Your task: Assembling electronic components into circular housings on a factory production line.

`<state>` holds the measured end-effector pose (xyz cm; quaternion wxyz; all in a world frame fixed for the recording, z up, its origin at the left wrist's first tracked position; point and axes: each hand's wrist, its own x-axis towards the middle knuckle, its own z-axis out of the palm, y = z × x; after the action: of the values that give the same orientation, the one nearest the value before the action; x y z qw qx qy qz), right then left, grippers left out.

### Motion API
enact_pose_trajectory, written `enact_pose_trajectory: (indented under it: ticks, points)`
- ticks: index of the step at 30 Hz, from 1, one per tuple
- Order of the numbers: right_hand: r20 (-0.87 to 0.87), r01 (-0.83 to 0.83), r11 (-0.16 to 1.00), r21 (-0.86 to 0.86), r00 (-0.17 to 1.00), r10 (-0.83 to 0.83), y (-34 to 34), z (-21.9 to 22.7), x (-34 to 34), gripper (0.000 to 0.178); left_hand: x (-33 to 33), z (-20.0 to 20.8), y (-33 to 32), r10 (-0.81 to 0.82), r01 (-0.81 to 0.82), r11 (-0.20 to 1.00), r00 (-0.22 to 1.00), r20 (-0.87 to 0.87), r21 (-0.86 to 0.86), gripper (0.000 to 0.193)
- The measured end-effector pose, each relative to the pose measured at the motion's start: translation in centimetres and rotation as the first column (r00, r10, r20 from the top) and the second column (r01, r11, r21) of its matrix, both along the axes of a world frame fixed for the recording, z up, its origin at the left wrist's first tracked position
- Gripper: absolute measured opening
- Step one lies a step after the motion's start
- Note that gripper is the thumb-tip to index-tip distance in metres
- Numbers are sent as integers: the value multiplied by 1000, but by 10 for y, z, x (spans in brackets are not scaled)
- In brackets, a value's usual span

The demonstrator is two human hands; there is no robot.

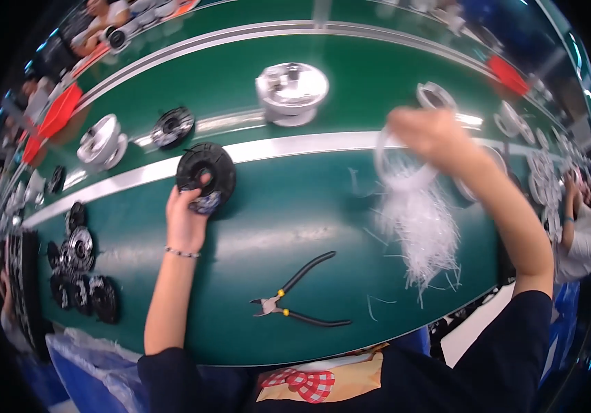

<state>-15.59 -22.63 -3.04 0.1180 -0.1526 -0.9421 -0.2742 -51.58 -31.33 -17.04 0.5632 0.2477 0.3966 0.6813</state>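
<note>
My left hand (187,213) grips a black round disc-shaped part (214,165) with a hole in its middle, held up over the near edge of the conveyor. A shiny piece shows on the disc by my fingers. On the right, my raised right hand (427,132), smeared by motion, has its fingers closed on a white ring (405,183). Below that ring lies a heap of thin translucent plastic strips (423,237), like cable-tie ends. Between my arms, diagonal cutters (271,303) with black handles lie on the green table with their jaws apart.
White domed housings (292,93) and a black round part (173,127) stand on the green conveyor (364,76). Several black parts (81,296) cluster at the table's left. White rings (540,179) stack at right. Red trays (61,110) line the far side. Co-workers (581,227) sit nearby.
</note>
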Motion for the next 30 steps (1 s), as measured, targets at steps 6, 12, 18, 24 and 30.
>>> enact_pose_trajectory:
  ticks: [6,12,18,24,30]
  points:
    - [3,-478,812,-336,861,508,-20,-83,-129,12,7,-20,-3,134,-135,983,991,16,124,41]
    - [46,-321,679,-660,885,463,-28,-95,-149,32,4,-21,-8,166,-171,976,985,47,132,59]
    - [84,304,714,-631,942,-326,-33,-90,-144,116,2,-18,-7,128,-138,982,988,82,127,54]
    - [-440,-313,309,-898,655,-614,-23,-102,-160,93,0,-11,-10,94,-114,988,980,178,105,45]
    - [-228,-848,-232,-476,374,-899,-70,-113,-221,99,20,-5,-26,34,-48,967,998,59,250,53]
